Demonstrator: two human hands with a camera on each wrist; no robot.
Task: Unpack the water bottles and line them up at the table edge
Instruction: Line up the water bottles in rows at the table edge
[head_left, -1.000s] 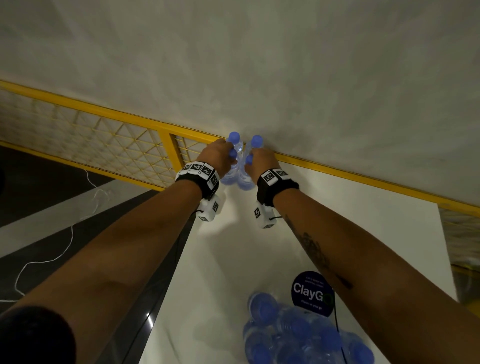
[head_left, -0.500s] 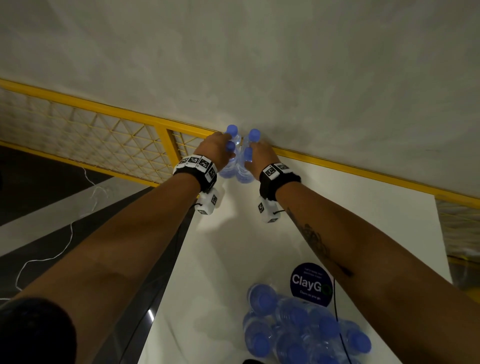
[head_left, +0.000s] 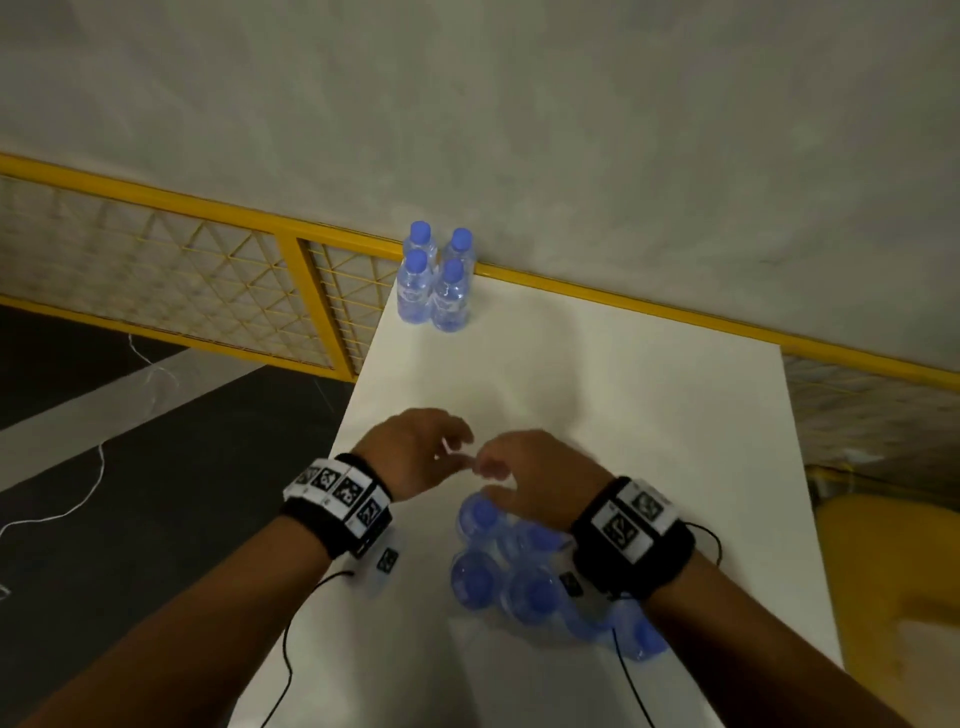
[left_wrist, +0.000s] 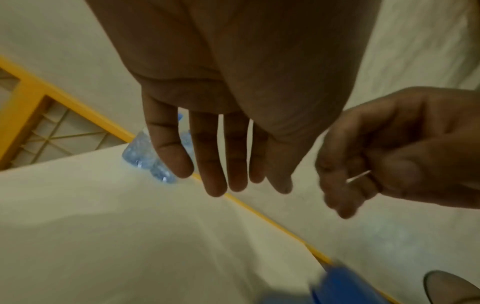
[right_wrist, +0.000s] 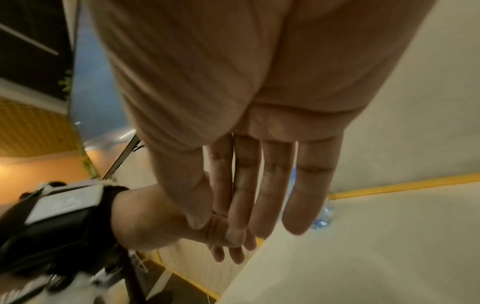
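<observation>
From the head view, four clear blue-capped water bottles (head_left: 434, 283) stand clustered at the white desk's (head_left: 649, 395) far left corner, against the yellow rail (head_left: 623, 301). Bare desk separates them from the wrapped pack of bottles (head_left: 511, 569) under the hands. Left wrist view: left hand (left_wrist: 228, 98), fingers (left_wrist: 211, 160) released, holding nothing. Right wrist view: right hand (right_wrist: 254, 115), fingers (right_wrist: 307, 185) straight, released.

Head view looks down; wrist views, closer, share the far bottles (head_left: 435, 278).
</observation>
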